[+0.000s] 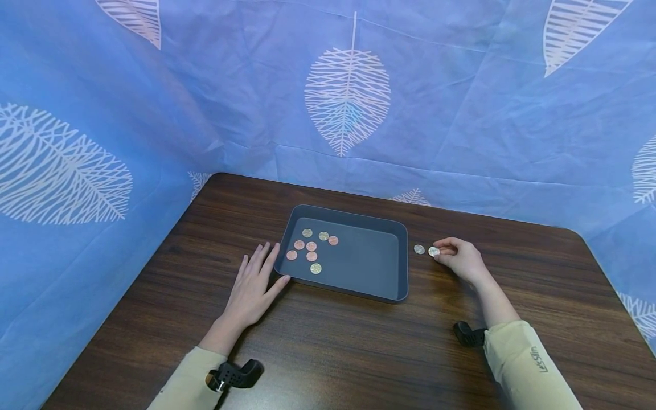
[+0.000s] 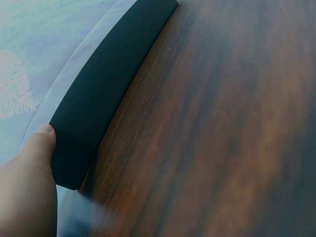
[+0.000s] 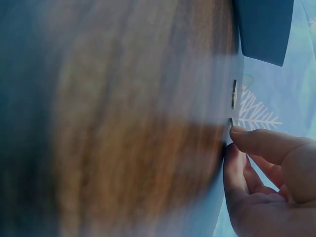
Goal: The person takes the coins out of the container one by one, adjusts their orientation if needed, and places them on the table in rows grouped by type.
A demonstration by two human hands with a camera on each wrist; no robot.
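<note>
My right hand (image 1: 461, 259) pinches a silver-coloured coin (image 1: 434, 251) at its fingertips, low over the table right of the tray. Just left of that, a second silver-coloured coin (image 1: 419, 249) lies flat on the wood; the right wrist view shows both coins edge-on, the held coin (image 3: 231, 122) at the thumb tip. A shallow dark grey tray (image 1: 369, 256) stands mid-table. In its left half lie several copper-coloured coins (image 1: 311, 246) and a few paler yellowish coins (image 1: 315, 268). My left hand (image 1: 253, 285) rests with spread, straight fingers against the tray's left end, thumb at the near corner.
The dark wood-grain table (image 1: 328, 353) has rounded far corners. Blue cloth (image 1: 246, 85) with white leaf prints hangs behind it and along both sides. A black wrist mount (image 1: 236, 374) sits on the left sleeve, another wrist mount (image 1: 468, 334) on the right.
</note>
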